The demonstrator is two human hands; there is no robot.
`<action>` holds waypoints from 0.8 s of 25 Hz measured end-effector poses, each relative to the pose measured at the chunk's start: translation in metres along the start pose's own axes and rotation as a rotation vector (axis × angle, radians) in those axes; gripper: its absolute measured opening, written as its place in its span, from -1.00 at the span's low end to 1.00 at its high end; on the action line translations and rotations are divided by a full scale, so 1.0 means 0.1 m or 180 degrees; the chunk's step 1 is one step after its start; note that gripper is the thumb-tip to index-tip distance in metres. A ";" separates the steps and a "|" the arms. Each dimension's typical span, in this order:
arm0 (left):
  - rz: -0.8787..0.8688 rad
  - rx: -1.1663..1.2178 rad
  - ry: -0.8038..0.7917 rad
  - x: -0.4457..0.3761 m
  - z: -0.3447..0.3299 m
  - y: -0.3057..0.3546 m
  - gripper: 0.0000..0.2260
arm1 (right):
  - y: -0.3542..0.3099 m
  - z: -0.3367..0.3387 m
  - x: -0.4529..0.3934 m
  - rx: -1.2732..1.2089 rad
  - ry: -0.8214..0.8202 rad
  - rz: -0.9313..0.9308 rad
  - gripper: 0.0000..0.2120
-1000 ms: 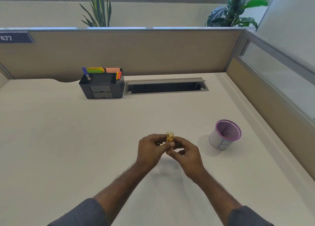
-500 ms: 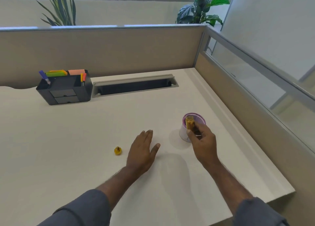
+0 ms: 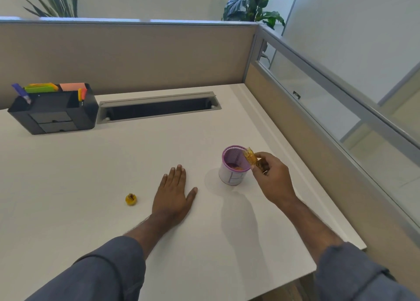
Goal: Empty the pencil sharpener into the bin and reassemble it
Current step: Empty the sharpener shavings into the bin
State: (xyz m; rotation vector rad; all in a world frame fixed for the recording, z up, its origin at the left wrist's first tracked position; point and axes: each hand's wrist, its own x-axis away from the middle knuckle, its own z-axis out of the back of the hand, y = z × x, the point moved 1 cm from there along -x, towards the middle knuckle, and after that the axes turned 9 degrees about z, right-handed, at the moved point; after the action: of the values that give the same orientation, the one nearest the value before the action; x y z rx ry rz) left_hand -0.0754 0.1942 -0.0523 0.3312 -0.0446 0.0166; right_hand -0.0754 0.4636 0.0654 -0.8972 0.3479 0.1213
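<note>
At the far left of the white worktop (image 3: 68,164), a black desk organiser (image 3: 54,113) is standing against the beige partition (image 3: 127,57), holding a purple pen (image 3: 21,93), green and orange sticky notes (image 3: 42,87) and two orange-red markers (image 3: 81,94); no writing on any of them is readable. Just right of it, a grey cable-tray slot (image 3: 159,107) is lying open along the far edge. Nearer, the yellow sharpener head (image 3: 131,199) is sitting alone on the worktop, left of the left hand (image 3: 173,195), which is resting flat, palm down, fingers spread and holding nothing. Further right, the small bin (image 3: 234,165), a white cup with a purple mesh rim, is standing upright with shavings showing inside; faint lines mark its side, but nothing legible. The right hand (image 3: 271,180) is pinching the clear shavings container (image 3: 250,156), tilting it over the bin's right rim, orange shavings showing through it.
</note>
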 end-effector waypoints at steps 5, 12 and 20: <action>0.0006 -0.0054 0.0053 -0.01 -0.02 -0.01 -0.33 | 0.02 0.06 -0.07 0.0323 -0.0267 0.0097 -0.75; 0.0017 -0.0089 0.0081 -0.02 -0.06 -0.03 -0.32 | -0.01 0.07 -0.22 0.0532 -0.0463 0.0141 -0.78; 0.0015 -0.0075 0.0111 -0.02 -0.06 -0.03 -0.32 | -0.03 0.02 -0.30 0.0716 -0.0648 0.0090 -0.75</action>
State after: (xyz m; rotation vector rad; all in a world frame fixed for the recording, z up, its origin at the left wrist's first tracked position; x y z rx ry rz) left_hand -0.0769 0.1932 -0.0593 0.3070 -0.0109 0.0264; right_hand -0.1026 0.4643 0.0788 -0.6509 0.1801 0.1940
